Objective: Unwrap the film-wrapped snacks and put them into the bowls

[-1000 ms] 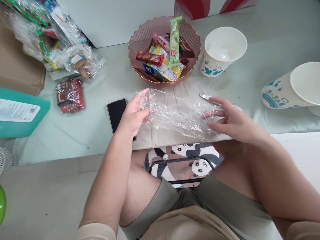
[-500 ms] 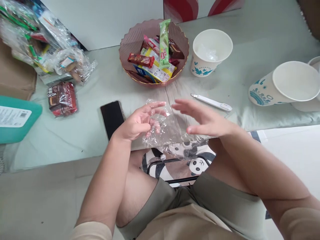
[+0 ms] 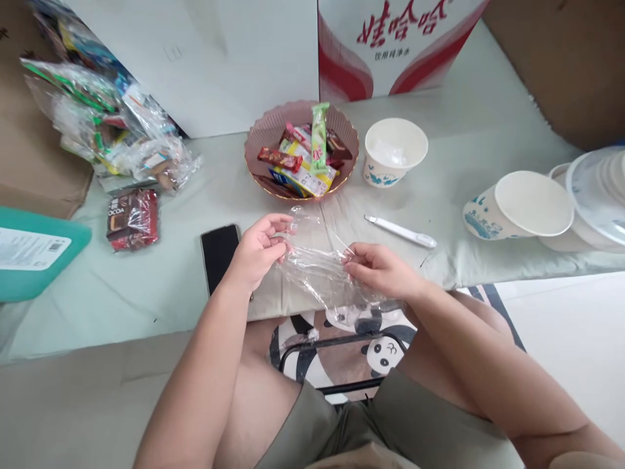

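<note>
A crinkled clear plastic bag [image 3: 317, 264] is stretched between my two hands, above the table's front edge and my lap. My left hand [image 3: 261, 251] pinches its left side, fingers curled around the film. On the other side, my right hand [image 3: 378, 267] grips the bag between thumb and fingers. Just left of my left hand lies a black phone [image 3: 219, 254], partly covered by my wrist. A white utility knife [image 3: 400, 231] rests beyond my right hand.
Behind my hands stands a pink bowl [image 3: 254, 172] of wrapped snacks, with a paper cup [image 3: 385, 176] holding clear plastic beside it. More paper cups [image 3: 488, 215] are at right. On the left are a cocoa snack pack [image 3: 131, 221], bagged packages [image 3: 107, 124] and a teal container [image 3: 43, 280].
My right hand, open and apart before, has closed on the right side of the bag. The bag is now drawn out between both hands. The camera view has tilted upward.
</note>
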Tool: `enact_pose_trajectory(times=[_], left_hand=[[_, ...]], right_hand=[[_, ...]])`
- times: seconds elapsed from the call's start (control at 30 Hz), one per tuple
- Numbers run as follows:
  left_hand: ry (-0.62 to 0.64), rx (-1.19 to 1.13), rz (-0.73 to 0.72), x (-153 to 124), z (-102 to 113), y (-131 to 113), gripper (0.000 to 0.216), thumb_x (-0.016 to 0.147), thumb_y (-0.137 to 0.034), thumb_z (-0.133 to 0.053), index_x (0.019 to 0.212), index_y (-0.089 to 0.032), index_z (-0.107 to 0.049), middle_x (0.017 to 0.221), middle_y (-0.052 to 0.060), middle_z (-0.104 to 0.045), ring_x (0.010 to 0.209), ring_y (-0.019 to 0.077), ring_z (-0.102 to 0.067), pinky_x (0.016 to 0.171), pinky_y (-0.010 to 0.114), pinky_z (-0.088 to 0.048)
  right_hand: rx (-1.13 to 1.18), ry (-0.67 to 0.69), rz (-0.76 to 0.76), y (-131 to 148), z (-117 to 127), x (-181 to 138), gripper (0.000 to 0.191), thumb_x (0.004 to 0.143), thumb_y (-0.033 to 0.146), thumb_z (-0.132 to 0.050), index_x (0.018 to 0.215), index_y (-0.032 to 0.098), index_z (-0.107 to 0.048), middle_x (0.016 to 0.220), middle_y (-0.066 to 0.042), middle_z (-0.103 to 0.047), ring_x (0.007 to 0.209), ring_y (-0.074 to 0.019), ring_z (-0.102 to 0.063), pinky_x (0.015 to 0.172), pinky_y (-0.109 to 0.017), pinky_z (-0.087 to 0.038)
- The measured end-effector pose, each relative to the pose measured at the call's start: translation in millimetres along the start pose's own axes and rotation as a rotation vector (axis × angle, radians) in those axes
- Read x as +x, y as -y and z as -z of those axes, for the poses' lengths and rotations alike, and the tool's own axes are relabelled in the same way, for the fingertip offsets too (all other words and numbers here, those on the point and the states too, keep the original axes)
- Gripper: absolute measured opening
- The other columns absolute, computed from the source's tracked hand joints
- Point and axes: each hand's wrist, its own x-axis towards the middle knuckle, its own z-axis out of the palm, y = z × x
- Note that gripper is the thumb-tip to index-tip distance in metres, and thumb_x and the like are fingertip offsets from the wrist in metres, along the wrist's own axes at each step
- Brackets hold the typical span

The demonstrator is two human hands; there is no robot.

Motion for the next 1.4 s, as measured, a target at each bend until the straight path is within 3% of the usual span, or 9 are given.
enact_pose_trajectory(times=[0.17,0.4,0.6,0.73,0.9,1.03,1.23,1.33,1.4], left_hand=[[-0.168,-0.112,-0.015,3,2,-5,0.038,0.058,-0.013,-0.081,0.094,-0.019,-0.069,0.086,0.000,-0.070,0.061,0.0073,-0.059,0.052,0.018,-0.044],[0.063,-0.155,0.277,-3,6,-4,0.050,0.066,-0.045,-0.091,0.102,-0.021,-0.067,0.087,0.006,-0.077,0.066,0.0139,-0.069,0.050,0.018,-0.047],[-0.098,-0.176,0.052,3,11,-1,0.035,0.061,-0.035,-0.094,0.075,-0.017,-0.068,0.063,-0.002,-0.065,0.054,0.0061,-0.055,0.049,0.015,-0.043],[-0.246,-0.419,-0.073,8,9,0,0.035,0.057,-0.029,-0.094,0.076,-0.019,-0.067,0.063,-0.005,-0.060,0.057,0.0060,-0.055,0.055,0.016,-0.047],[-0.032,-0.579,0.173,-4,-20,11,0.060,0.057,-0.052,-0.097,0.098,-0.017,-0.070,0.102,0.008,-0.075,0.092,0.0191,-0.072,0.083,0.030,-0.059],[0.232,-0.430,0.331,-15,-44,16,0.062,0.062,-0.047,-0.096,0.109,-0.018,-0.069,0.100,0.009,-0.078,0.089,0.0214,-0.074,0.079,0.032,-0.057],[0.045,-0.221,0.221,-10,-44,13,0.015,0.073,-0.022,-0.079,0.081,-0.016,-0.068,0.071,0.001,-0.072,0.060,0.0105,-0.064,0.060,0.023,-0.050],[-0.032,-0.283,0.117,-8,-39,13,0.019,0.074,-0.029,-0.079,0.082,-0.017,-0.067,0.071,0.000,-0.071,0.060,0.0098,-0.064,0.061,0.023,-0.052],[0.042,-0.290,0.135,-9,-39,15,0.031,0.072,-0.037,-0.083,0.091,-0.018,-0.067,0.077,0.001,-0.075,0.065,0.0124,-0.069,0.064,0.025,-0.054]], right_hand=[[0.035,-0.085,-0.023,0,-3,4,0.021,0.087,0.039,-0.063,0.093,0.021,-0.054,0.068,0.005,-0.058,0.049,-0.0073,-0.045,0.047,-0.022,-0.035],[0.128,-0.120,0.026,-6,-6,5,0.029,0.083,0.045,-0.067,0.090,0.021,-0.052,0.064,0.006,-0.056,0.046,-0.0064,-0.040,0.044,-0.022,-0.029],[0.154,-0.226,0.044,-7,-5,6,0.032,0.080,0.047,-0.071,0.088,0.021,-0.054,0.062,0.005,-0.057,0.046,-0.0065,-0.042,0.044,-0.022,-0.031],[0.205,-0.259,0.064,-8,-6,7,0.035,0.080,0.049,-0.073,0.088,0.022,-0.053,0.063,0.006,-0.058,0.044,-0.0063,-0.044,0.044,-0.023,-0.031],[0.293,-0.360,0.136,-13,-10,12,0.036,0.082,0.050,-0.074,0.087,0.023,-0.051,0.066,0.005,-0.059,0.052,-0.0093,-0.055,0.051,-0.024,-0.042],[0.286,-0.370,0.180,-18,-11,13,0.033,0.085,0.048,-0.074,0.087,0.023,-0.053,0.069,0.003,-0.063,0.060,-0.0112,-0.060,0.058,-0.025,-0.048],[0.333,-0.440,0.168,-20,-14,12,0.030,0.087,0.046,-0.072,0.090,0.024,-0.053,0.073,0.002,-0.069,0.063,-0.0124,-0.064,0.061,-0.026,-0.050],[0.391,-0.439,0.160,-21,-16,13,0.031,0.087,0.047,-0.072,0.092,0.025,-0.051,0.073,0.002,-0.071,0.064,-0.0132,-0.067,0.060,-0.025,-0.049],[0.396,-0.427,0.151,-21,-16,14,0.032,0.087,0.047,-0.071,0.092,0.025,-0.049,0.072,0.003,-0.071,0.065,-0.0138,-0.069,0.060,-0.025,-0.050]])
